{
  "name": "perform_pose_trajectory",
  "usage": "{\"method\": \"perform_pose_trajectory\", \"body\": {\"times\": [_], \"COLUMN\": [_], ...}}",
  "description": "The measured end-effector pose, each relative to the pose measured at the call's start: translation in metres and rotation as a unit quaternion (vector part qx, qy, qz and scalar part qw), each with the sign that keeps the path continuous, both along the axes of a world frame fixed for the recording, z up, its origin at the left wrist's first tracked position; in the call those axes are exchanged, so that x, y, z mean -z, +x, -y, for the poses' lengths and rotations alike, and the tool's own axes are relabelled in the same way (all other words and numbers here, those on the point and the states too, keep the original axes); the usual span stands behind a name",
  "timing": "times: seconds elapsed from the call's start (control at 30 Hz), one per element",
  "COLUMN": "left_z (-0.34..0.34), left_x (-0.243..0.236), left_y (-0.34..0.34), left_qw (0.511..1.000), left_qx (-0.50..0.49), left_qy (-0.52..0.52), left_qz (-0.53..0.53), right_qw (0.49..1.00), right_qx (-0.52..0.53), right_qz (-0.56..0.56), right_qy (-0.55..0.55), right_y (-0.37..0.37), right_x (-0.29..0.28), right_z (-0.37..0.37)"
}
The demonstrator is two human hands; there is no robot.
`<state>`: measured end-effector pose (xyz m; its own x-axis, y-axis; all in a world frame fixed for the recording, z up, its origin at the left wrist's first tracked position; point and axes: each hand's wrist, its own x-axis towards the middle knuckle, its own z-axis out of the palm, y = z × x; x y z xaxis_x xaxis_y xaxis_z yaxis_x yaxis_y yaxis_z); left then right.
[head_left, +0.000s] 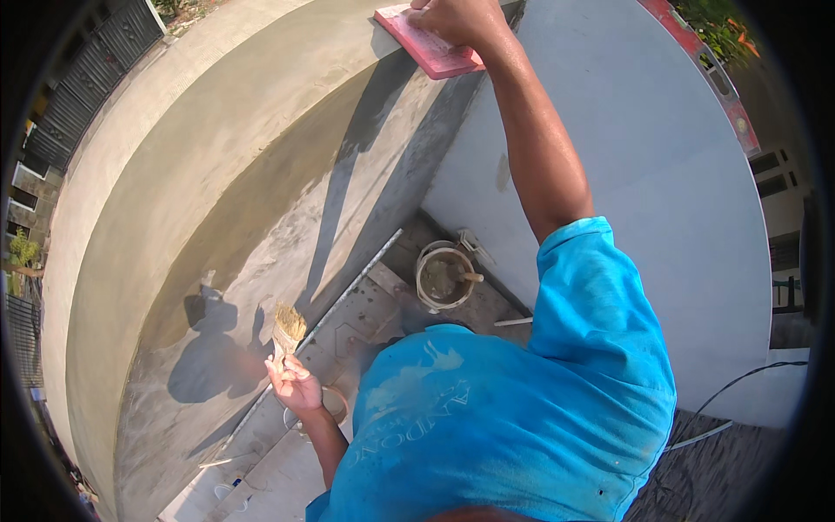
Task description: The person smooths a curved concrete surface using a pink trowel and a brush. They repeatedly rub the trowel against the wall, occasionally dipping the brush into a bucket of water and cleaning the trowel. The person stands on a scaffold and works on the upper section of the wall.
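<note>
Gripping a pink float [435, 59] at the tan wall [200, 113], my right hand [459, 19] stretches far on a nearly straight arm [541, 139]; nearer and left, my left hand [296, 384] grasps a brush [288, 328], bristles pointing far. I see pale lettering [424, 424] across the blue shirt [539, 409].

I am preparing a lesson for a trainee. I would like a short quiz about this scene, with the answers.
1. What does the left hand hold?
2. True or false: the right hand touches nothing.
3. In the picture, the bucket is: (a) left of the left hand, (b) right of it, (c) below it.

Key:
1. A brush.
2. False; it is on a red board.
3. b
</note>
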<state>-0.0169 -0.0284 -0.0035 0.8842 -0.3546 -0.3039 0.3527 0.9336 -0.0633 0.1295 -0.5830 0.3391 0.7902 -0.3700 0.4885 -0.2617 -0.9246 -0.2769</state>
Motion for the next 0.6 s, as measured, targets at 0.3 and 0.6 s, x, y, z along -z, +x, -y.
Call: {"method": "perform_pose_trajectory", "body": {"times": [0.3,0.6], "left_z": [0.01,-0.027], "left_x": [-0.004,-0.002], "left_y": [0.027,-0.012], "left_qw": [0.99,0.99], "left_qx": [0.031,-0.049], "left_qy": [0.134,0.134], "left_qz": [-0.018,0.015], "right_qw": [0.974,0.942], "right_qx": [-0.212,0.141], "right_qz": [-0.07,0.153], "right_qy": [-0.043,0.262], "right_y": [0.021,-0.005], "right_x": [-0.016,-0.01], "right_z": [-0.158,0.258]}}
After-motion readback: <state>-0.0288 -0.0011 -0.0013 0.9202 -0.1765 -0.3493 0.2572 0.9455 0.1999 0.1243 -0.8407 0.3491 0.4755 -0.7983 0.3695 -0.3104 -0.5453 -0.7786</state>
